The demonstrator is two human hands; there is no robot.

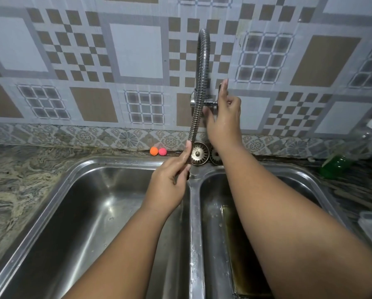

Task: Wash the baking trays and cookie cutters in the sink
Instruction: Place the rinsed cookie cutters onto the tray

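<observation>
Barely started, I reckon: left hand [170, 182] grips the ribbed flexible steel faucet hose [203, 83], right hand [224, 119] holds the small steel tap handle [213, 103]. A flat brownish baking tray [233, 238] sits unwashed in the stainless double sink's [194, 212] right basin; no cutters in sight.

Grey-and-tan patterned wall tiles [137, 50] above marbled stone countertop [18, 180].

An orange ball [153, 151] touches a pink ball [162, 151] by the wall [137, 50]; far right, perhaps a green bottle [336, 167].

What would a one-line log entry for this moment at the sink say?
left hand: grips faucet hose end | right hand: holds tap handle | baking tray: lying in right basin | stream: none visible
</observation>
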